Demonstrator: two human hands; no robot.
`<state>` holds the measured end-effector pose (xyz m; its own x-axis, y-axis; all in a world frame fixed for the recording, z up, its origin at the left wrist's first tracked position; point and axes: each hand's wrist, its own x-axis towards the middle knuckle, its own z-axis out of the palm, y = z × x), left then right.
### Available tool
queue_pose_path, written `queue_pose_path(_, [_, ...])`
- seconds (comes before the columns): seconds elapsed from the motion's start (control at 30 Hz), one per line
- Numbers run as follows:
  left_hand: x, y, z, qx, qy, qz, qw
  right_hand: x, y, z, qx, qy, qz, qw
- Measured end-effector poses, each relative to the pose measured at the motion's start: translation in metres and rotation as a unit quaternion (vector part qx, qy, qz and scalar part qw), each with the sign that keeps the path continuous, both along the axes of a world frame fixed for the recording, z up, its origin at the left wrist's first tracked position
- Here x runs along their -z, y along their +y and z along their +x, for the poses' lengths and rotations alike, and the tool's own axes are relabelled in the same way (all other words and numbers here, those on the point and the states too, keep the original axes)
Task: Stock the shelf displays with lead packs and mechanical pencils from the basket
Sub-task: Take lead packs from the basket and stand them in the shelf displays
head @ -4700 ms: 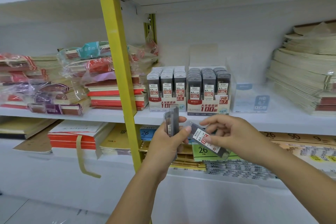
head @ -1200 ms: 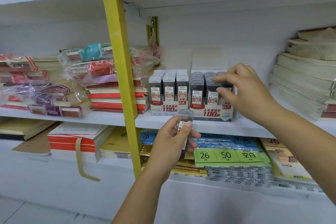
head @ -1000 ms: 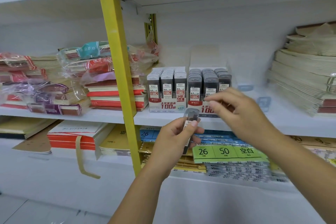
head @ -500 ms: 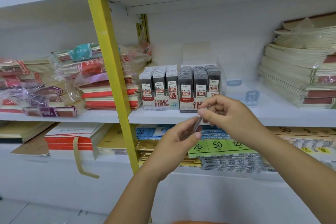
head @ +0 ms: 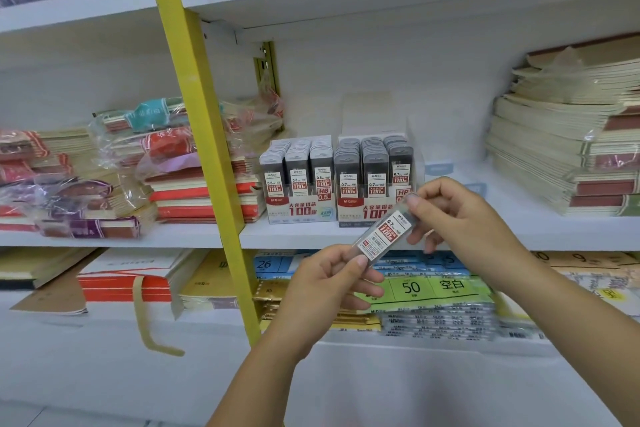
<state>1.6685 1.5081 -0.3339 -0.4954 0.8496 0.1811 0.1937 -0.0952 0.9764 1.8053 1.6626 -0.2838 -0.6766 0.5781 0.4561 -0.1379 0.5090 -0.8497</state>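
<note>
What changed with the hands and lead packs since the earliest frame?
The right hand set its own pack in the 0.7 display box, came back down and took the upper end of the lead pack that the left hand holds; both now pinch it, tilted. The 0.5 display box and notebook stacks stayed put.

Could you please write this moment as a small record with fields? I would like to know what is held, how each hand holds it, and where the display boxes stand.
held item: one lead pack, label reads 0.7, tilted
left hand: pinches the pack's lower end
right hand: pinches its upper end
pack position: in front of the shelf edge, in no box
displays: 0.5 display box left, 0.7 display box right, side by side on the shelf
neighbours: yellow post to the left, stacked notebooks to the right
</note>
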Motion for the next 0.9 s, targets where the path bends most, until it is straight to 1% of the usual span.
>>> queue_pose_path(0.03, [-0.001,0.003,0.0,-0.011,0.007,0.002,1.0,0.0,0.0,0.0,-0.009,0.013,-0.014,1.0])
queue_pose_path(0.07, [-0.001,0.006,0.0,-0.031,0.034,0.004,0.999,-0.001,0.0,0.001,-0.002,0.032,-0.018,0.999])
queue_pose_path(0.1, [0.0,0.011,-0.001,-0.064,0.087,0.005,0.994,-0.006,0.0,0.002,0.019,0.064,-0.009,0.998])
queue_pose_path(0.13, [0.0,0.016,-0.003,-0.108,0.161,0.003,0.981,-0.012,0.002,0.004,0.054,0.104,0.017,0.993])
queue_pose_path(0.17, [-0.001,0.02,-0.004,-0.152,0.24,0.002,0.959,-0.022,0.005,0.007,0.095,0.137,0.063,0.984])
queue_pose_path(0.2, [-0.003,0.023,-0.004,-0.184,0.305,0.008,0.934,-0.034,0.008,0.01,0.135,0.154,0.131,0.97])
queue_pose_path(0.23, [-0.005,0.027,-0.005,-0.199,0.35,0.01,0.915,-0.047,0.012,0.011,0.168,0.148,0.21,0.952])
queue_pose_path(0.27, [-0.004,0.032,-0.006,-0.205,0.375,0.007,0.904,-0.058,0.017,0.011,0.192,0.122,0.283,0.932])
queue_pose_path(0.33, [0.0,0.039,-0.007,-0.206,0.387,-0.004,0.899,-0.075,0.027,0.005,0.208,0.045,0.376,0.902])
queue_pose_path(0.4, [0.006,0.044,-0.006,-0.203,0.38,0.002,0.903,-0.084,0.036,-0.004,0.2,-0.015,0.413,0.888])
queue_pose_path(0.47, [0.009,0.047,-0.006,-0.205,0.377,0.018,0.903,-0.087,0.043,-0.013,0.174,-0.064,0.407,0.894])
queue_pose_path(0.53, [0.011,0.047,-0.008,-0.208,0.379,0.027,0.901,-0.085,0.051,-0.021,0.14,-0.105,0.377,0.91])
queue_pose_path(0.6, [0.012,0.046,-0.011,-0.203,0.377,0.033,0.903,-0.081,0.058,-0.028,0.128,-0.124,0.366,0.914])
queue_pose_path(0.67, [0.012,0.043,-0.013,-0.191,0.374,0.036,0.907,-0.075,0.064,-0.034,0.137,-0.133,0.398,0.897])
queue_pose_path(0.73, [0.012,0.041,-0.015,-0.176,0.374,0.035,0.91,-0.069,0.068,-0.039,0.173,-0.143,0.424,0.877])
queue_pose_path(0.8, [0.012,0.038,-0.017,-0.162,0.372,0.033,0.913,-0.064,0.069,-0.041,0.213,-0.156,0.428,0.864])
queue_pose_path(0.9, [0.01,0.032,-0.018,-0.147,0.361,0.029,0.92,-0.054,0.065,-0.037,0.236,-0.162,0.422,0.86])
